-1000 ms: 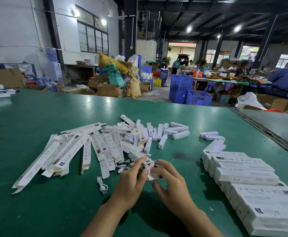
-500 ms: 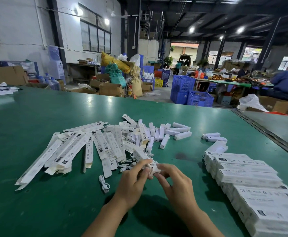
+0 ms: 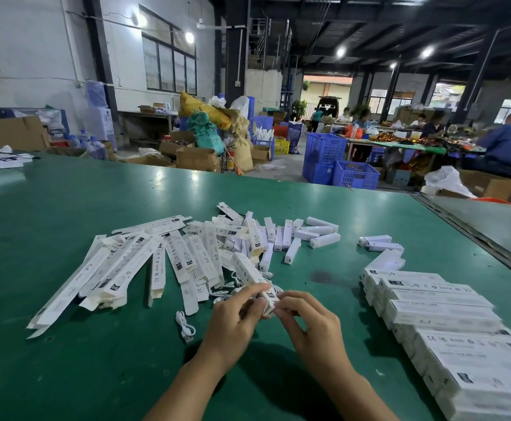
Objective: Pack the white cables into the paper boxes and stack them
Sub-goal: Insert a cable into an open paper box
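A long white paper box (image 3: 249, 273) points away from me over the green table (image 3: 66, 205). My left hand (image 3: 236, 317) grips its near end from the left, and my right hand (image 3: 307, 320) pinches the same end from the right. A coiled white cable (image 3: 185, 325) lies loose on the table left of my left hand. More white cable shows under the box. A heap of flat, unfolded paper boxes (image 3: 132, 265) spreads to the left. Packed boxes (image 3: 436, 302) lie stacked in a row at the right.
Small white blocks (image 3: 318, 235) lie scattered beyond the heap, two more (image 3: 380, 243) near the stack. A metal seam (image 3: 473, 235) runs along the table's right side. Blue crates (image 3: 339, 165), cardboard boxes and seated people fill the hall behind.
Both hands have stayed at the near end of the box, fingers shifting on its flap. The camera view has tilted slightly.
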The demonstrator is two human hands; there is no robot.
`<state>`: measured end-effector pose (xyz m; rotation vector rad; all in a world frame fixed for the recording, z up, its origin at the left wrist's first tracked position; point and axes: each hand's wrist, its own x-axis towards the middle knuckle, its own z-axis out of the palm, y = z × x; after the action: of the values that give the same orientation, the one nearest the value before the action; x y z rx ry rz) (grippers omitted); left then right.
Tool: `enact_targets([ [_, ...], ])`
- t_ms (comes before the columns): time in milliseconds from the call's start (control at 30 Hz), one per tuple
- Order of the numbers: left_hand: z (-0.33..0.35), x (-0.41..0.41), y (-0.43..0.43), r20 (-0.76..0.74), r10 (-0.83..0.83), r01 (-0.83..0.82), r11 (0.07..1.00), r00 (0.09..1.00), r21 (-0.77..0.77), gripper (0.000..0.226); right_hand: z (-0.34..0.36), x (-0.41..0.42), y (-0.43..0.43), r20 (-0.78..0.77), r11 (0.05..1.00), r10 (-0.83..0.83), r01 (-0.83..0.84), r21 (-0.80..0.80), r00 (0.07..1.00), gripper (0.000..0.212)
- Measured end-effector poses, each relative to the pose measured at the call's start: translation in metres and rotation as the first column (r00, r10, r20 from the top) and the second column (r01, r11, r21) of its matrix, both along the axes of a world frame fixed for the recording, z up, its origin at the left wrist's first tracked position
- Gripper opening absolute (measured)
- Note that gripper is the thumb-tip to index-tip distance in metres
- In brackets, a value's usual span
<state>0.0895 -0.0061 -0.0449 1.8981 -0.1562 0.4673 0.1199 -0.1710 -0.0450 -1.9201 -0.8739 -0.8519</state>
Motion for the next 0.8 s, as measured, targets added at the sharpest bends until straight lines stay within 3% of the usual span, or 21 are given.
enact_targets([
  [100, 0.003, -0.003, 0.001, 0.005, -0.04, 0.04, 0.999, 0.999, 0.02, 0.034, -0.001, -0.001, 0.0, -0.085, 0.998, 0.032, -0.027, 0.056, 0.996, 0.008],
  [233, 0.002, -0.003, 0.002, 0.016, -0.066, 0.065, 0.997, 0.998, 0.049, 0.049, 0.001, -0.002, 0.0, -0.342, 0.98, 0.084, -0.016, 0.197, 0.936, 0.021],
  [300, 0.0, 0.0, 0.002, 0.003, -0.055, 0.055, 0.997, 0.998, 0.051, 0.051, 0.0, -0.004, 0.001, -0.378, 0.971, 0.115, -0.024, 0.237, 0.919, 0.024],
  [533, -0.003, 0.004, 0.0, 0.032, -0.066, 0.064, 0.996, 0.997, 0.06, 0.028, 0.003, -0.004, 0.006, -0.575, 0.914, 0.245, 0.012, 0.405, 0.781, 0.017],
  [600, -0.004, 0.004, -0.003, 0.053, -0.075, 0.071, 0.994, 0.996, 0.079, 0.027, 0.004, -0.006, 0.007, -0.666, 0.895, 0.342, -0.015, 0.445, 0.663, 0.021],
  [700, -0.006, 0.005, -0.006, 0.078, -0.069, 0.058, 0.989, 0.995, 0.134, 0.036, 0.013, -0.013, 0.011, -0.71, 0.757, 0.617, -0.01, 0.653, 0.339, 0.043],
  [800, -0.007, 0.007, -0.008, 0.068, -0.075, 0.064, 0.984, 0.995, 0.163, 0.047, 0.017, -0.017, 0.01, -0.648, 0.665, 0.716, 0.031, 0.746, 0.259, 0.049],
])
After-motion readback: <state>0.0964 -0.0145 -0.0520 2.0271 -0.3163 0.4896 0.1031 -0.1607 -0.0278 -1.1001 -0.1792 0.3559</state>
